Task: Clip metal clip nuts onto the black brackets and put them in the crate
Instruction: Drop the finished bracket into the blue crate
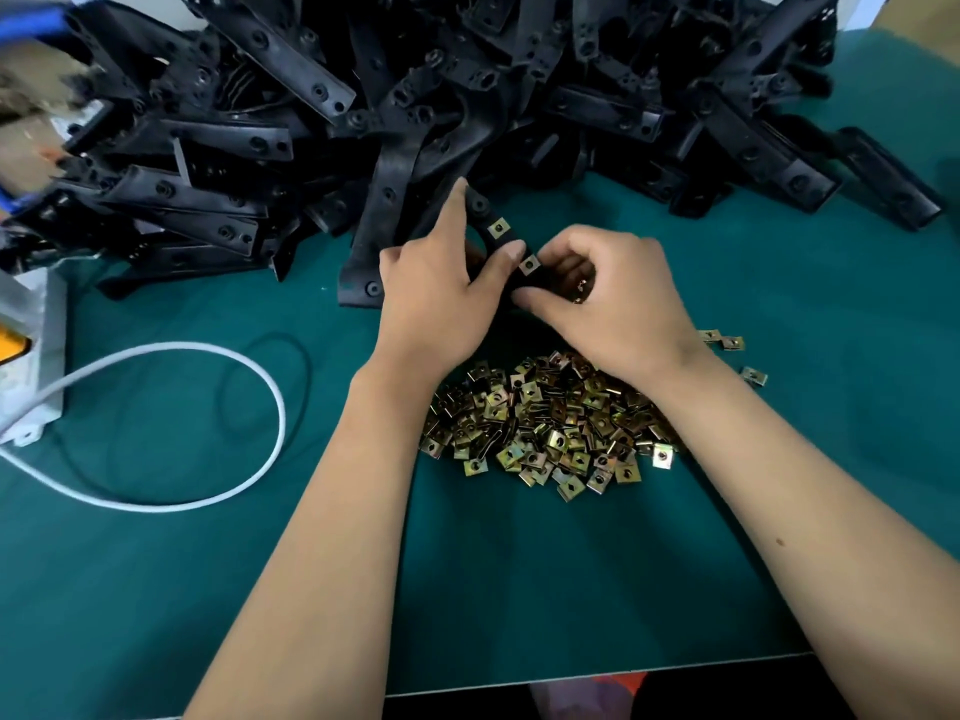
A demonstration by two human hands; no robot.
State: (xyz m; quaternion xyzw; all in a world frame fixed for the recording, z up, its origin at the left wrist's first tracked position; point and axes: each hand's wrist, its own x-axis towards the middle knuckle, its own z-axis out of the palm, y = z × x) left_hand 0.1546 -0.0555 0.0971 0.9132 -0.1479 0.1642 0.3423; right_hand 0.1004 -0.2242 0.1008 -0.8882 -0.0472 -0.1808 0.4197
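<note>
A curved black bracket (480,210) is held above the green table between both hands. My left hand (441,288) grips it from the left, thumb by a fitted clip nut. Two metal clip nuts sit on the bracket, the upper clip nut (497,228) and the lower clip nut (529,264). My right hand (608,293) curls its fingers around the bracket's near end, with more clip nuts (581,291) showing inside its palm. A heap of loose clip nuts (550,423) lies under my wrists. A big pile of black brackets (415,96) fills the far side. No crate is in view.
A white cable (218,423) loops on the green table (519,574) at the left, beside a thin black cable (298,356) and a grey metal box (31,356). A few stray clip nuts (727,343) lie to the right. The table's near edge runs along the bottom.
</note>
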